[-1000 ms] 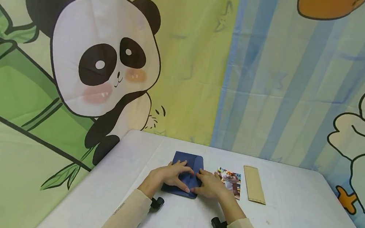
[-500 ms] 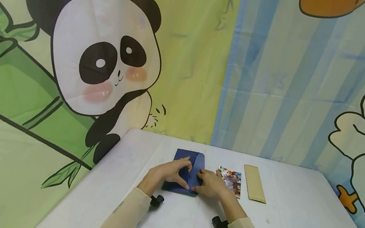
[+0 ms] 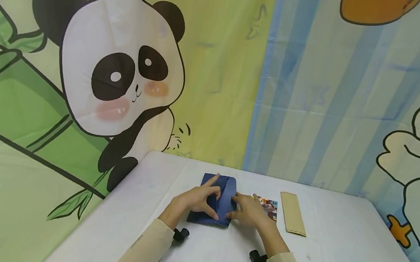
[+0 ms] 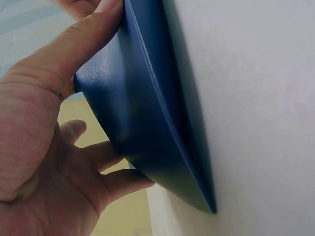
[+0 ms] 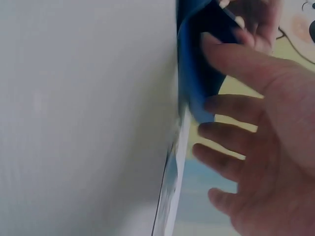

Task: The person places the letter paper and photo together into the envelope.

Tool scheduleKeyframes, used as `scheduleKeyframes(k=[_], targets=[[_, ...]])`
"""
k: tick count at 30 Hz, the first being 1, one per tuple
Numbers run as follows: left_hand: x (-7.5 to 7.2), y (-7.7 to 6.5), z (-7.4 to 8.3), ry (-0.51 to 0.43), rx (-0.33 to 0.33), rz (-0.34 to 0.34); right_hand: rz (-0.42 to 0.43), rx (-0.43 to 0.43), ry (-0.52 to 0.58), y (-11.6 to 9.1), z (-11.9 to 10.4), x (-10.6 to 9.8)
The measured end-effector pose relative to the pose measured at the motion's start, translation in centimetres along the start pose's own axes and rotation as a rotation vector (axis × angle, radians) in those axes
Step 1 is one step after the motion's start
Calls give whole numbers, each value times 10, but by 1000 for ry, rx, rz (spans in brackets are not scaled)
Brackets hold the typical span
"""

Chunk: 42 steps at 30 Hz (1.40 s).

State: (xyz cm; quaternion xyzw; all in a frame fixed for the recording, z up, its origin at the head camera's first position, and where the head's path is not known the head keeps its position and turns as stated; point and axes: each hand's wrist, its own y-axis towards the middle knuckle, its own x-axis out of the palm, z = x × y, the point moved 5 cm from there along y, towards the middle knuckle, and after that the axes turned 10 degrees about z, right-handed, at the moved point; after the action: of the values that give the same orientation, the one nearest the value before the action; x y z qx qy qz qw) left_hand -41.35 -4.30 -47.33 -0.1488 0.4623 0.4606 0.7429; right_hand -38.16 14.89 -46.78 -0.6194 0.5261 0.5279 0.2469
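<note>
A dark blue envelope [image 3: 228, 198] with a folded flap line lies on the white table in the head view. My left hand [image 3: 196, 199] rests on its left part, thumb and fingers spread over it. In the left wrist view the thumb presses the bowed blue surface [image 4: 130, 108], while other fingertips touch its far side. My right hand [image 3: 250, 211] is at the envelope's right edge. The right wrist view has that hand's fingers [image 5: 229, 135] loosely extended, with the thumb near the envelope's opening [image 5: 209, 64]; whether it touches is blurred. A colourful cartoon picture card [image 3: 270, 207] is partly hidden behind the right hand.
A tan cardboard strip [image 3: 293, 214] lies to the right of the card. The white table [image 3: 339, 244] extends further right and towards me. Behind it hangs a printed backdrop [image 3: 214, 85] with a panda. A small black wrist device [image 3: 181, 235] sits at the left wrist.
My right hand has shifted slightly right, from on the flap to the envelope's edge, covering more of the card. The left index finger has extended, and its hand stays on the envelope.
</note>
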Motion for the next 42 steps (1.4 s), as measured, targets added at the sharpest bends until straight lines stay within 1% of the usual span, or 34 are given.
scheduleKeyframes(k=[3,8,13,18,23,25,30,33,42], targets=[[0,1,0,7,2,1,26,23,26,0,10,-7],[0,3,1,-6,2,3,37,89,44,-3,32,-17],[-2,3,3,-19,14,6,43,123,57,-8,47,-23],[-1,1,2,-28,4,7,32,153,91,-11,54,-24],[0,0,-1,-42,-11,10,27,156,93,-11,59,-24],[0,0,-2,-48,-14,10,28,145,87,-12,62,-24],[2,-1,-2,-58,-14,5,29,148,127,-14,71,-22],[2,-2,-1,-61,-15,4,32,174,154,-15,78,-21],[2,0,1,-59,-12,3,36,214,127,-18,84,-24]])
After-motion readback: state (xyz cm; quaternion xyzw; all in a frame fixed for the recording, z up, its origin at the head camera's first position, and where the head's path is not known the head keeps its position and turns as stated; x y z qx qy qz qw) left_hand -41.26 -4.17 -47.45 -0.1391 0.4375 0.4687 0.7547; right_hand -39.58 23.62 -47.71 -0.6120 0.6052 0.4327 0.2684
